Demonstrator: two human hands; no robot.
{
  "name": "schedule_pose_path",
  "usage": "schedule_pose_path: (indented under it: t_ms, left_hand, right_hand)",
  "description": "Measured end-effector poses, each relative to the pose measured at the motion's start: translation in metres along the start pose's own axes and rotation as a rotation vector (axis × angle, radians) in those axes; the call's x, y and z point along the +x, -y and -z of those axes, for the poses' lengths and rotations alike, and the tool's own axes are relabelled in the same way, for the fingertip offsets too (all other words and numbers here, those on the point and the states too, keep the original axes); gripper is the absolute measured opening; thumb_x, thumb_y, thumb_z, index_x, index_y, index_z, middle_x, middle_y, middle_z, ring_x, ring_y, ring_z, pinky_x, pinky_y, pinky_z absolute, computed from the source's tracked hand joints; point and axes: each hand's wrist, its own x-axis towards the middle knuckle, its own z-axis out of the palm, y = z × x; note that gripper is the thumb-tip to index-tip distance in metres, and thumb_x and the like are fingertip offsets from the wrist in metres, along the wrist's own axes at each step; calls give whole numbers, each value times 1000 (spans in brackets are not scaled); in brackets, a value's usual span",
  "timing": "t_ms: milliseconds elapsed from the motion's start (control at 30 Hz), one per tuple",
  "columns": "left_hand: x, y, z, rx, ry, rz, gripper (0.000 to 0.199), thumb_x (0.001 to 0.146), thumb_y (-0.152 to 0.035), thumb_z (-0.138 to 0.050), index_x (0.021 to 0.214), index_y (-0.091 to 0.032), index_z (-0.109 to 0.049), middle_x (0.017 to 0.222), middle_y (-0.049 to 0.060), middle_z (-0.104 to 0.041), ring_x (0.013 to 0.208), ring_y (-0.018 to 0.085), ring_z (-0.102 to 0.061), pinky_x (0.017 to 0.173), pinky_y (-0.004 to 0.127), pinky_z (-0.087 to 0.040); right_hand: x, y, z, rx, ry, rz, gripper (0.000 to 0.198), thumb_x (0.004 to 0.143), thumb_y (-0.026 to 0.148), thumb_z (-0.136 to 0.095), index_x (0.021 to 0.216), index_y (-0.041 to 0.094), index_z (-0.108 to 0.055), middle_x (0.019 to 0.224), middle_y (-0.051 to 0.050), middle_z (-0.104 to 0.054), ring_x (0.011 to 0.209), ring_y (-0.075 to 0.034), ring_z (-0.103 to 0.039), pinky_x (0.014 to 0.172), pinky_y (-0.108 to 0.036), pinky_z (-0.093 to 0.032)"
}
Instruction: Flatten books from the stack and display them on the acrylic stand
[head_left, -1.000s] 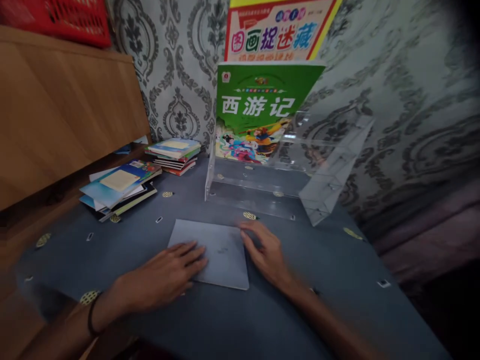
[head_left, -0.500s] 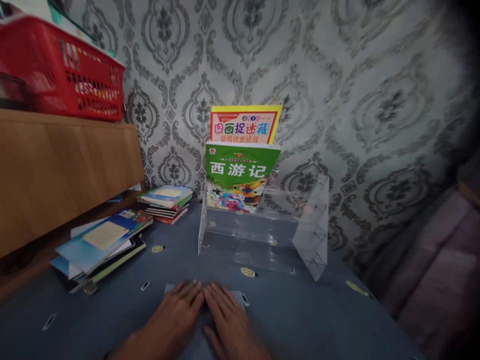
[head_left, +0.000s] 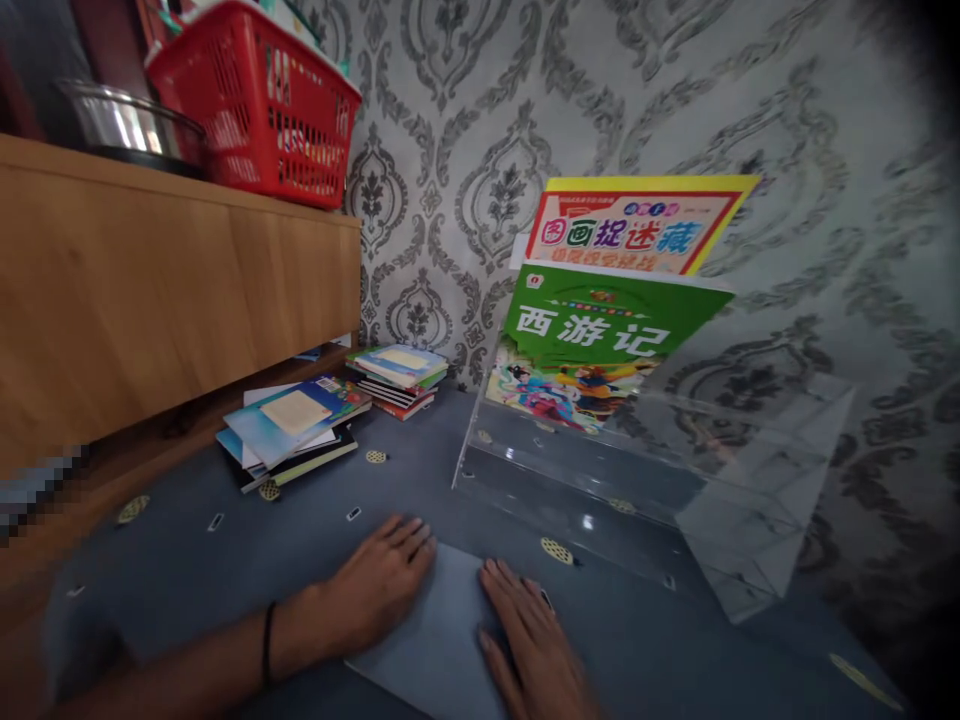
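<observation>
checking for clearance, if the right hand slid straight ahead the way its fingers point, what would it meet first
The right hand lies flat on the grey sheet, fingers aimed up-left. Sliding on, it would probably reach the clear acrylic stand's front edge first, though depth is hard to judge.

right hand (head_left: 536, 650) cut off below; grey sheet (head_left: 442, 640) perhaps partly covered.

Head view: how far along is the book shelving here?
Done: a green picture book and a yellow-edged book stand in the clear acrylic rack. In hand: left hand and right hand lie flat on a thin grey book. Left: two stacks of books on the blue tablecloth.
</observation>
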Motion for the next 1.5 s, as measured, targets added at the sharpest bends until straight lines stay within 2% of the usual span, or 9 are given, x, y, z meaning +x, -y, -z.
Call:
schedule_pose_path:
  t_ms: [267,433,633,833,1000,1200,1267,1367,1500]
  left_hand:
    - [-3,0,2,-12,-19,52,46,99,-14,-38,143,-11,-51,147,17,-57,142,25,-50,121,45,-35]
    - [-16,6,6,6,6,111,46,100,-14,-33,141,-11,-53,149,16,-55,143,25,-49,121,46,-35]
    - [-17,10,12,-77,22,121,43,102,-20,-33,137,-10,-56,148,18,-57,142,27,-50,119,48,-38]
    - [-24,20,5,-118,-83,98,41,105,-26,-33,137,-17,-57,148,12,-58,141,23,-52,117,46,-43]
    - [-28,23,3,-59,-138,82,42,106,-30,-32,137,-18,-57,147,11,-59,138,23,-55,114,45,-47]
    - [-24,21,10,28,-131,64,42,106,-31,-33,136,-16,-58,143,12,-62,130,25,-61,108,46,-50]
    - [-24,17,17,90,-140,65,39,105,-29,-34,131,-16,-61,136,13,-67,122,26,-65,103,46,-53]
    - [-29,3,30,185,-94,35,36,105,-31,-37,100,-16,-69,99,12,-76,91,26,-73,85,43,-56]
    - [-43,-26,44,94,-40,-97,41,106,-32,-35,79,-20,-63,66,2,-67,61,18,-64,59,30,-47]
  right_hand:
    - [-1,2,2,-116,-15,36,48,103,34,-46,149,20,-51,146,-12,-59,131,-30,-60,103,-51,-57]
    - [-9,9,14,-94,-40,-51,49,104,38,-45,147,17,-54,144,-15,-61,132,-32,-59,107,-56,-52]
    - [-4,27,31,-60,127,-163,49,106,37,-40,147,14,-52,149,-16,-56,142,-30,-49,117,-56,-40]
    - [-3,32,34,-77,158,-206,48,106,38,-39,147,16,-52,151,-15,-54,144,-30,-46,118,-58,-36]
    - [-9,39,40,-143,137,-186,44,106,34,-39,141,13,-57,147,-18,-58,138,-33,-51,113,-61,-41]
    - [-25,52,59,-81,51,-44,39,101,46,-56,124,16,-66,127,-15,-70,119,-32,-63,107,-61,-45]
    - [-29,51,64,-54,10,8,30,100,42,-60,116,18,-69,120,-13,-72,111,-29,-65,104,-57,-47]
    - [-31,39,66,-96,-44,9,16,100,29,-61,109,19,-71,113,-10,-73,105,-27,-65,101,-54,-49]
    - [-29,20,64,-182,-63,-79,21,98,13,-57,111,20,-72,111,-11,-73,102,-28,-65,95,-50,-52]
